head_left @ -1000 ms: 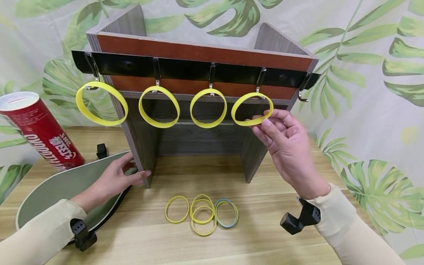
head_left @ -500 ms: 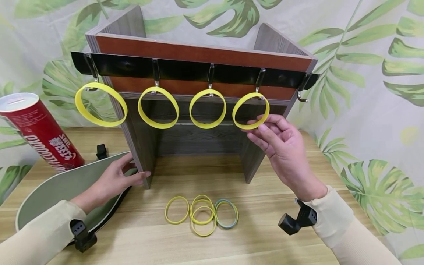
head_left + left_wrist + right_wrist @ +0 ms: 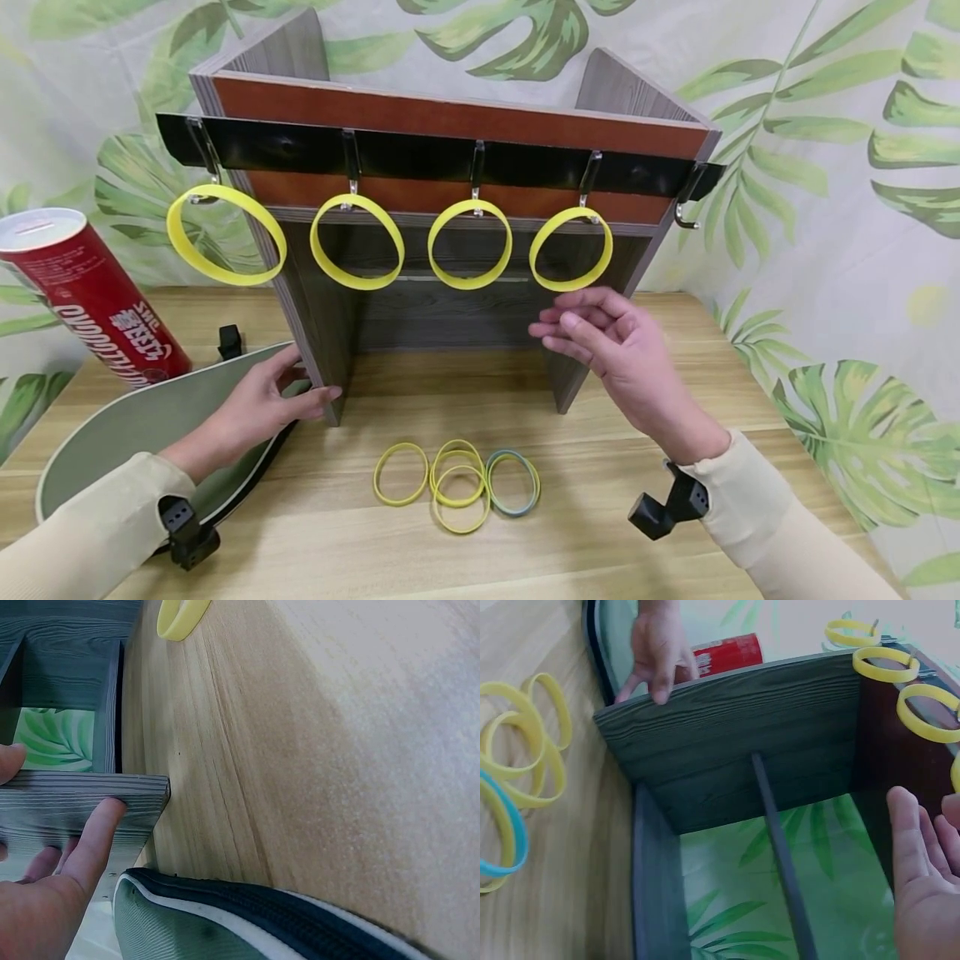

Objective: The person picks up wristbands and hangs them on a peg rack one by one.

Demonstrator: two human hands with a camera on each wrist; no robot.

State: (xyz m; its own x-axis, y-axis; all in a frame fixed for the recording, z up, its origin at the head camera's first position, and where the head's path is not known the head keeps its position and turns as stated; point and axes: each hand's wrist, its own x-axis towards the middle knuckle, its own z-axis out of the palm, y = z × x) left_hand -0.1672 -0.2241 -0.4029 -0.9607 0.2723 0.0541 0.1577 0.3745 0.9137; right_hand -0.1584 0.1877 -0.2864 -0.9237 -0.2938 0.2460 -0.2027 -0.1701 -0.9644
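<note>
Four hooks of the black hook rail point(image 3: 420, 154) each carry a yellow wristband; the rightmost band point(image 3: 572, 250) hangs just above my right hand point(image 3: 622, 358). That hand holds nothing, its fingers loosely bent and apart from the band. My left hand point(image 3: 258, 404) holds the left side panel point(image 3: 311, 333) of the grey wooden shelf near its front lower edge. In the left wrist view, fingers of the left hand point(image 3: 67, 892) lie against the panel's wood. On the table lie several more yellow wristbands point(image 3: 400, 475) and a blue one point(image 3: 513, 510).
At the right end of the rail, a bare hook point(image 3: 684, 218) sticks out. A green zip-edged case point(image 3: 120, 450) lies on the table at left, under my left forearm. Behind it a red can point(image 3: 112, 308) leans. A leaf-patterned cloth point(image 3: 817, 183) covers the background.
My right hand has let go of the rightmost yellow wristband and moved down and slightly left. The band now hangs freely from its hook. The left hand has stayed in place.
</note>
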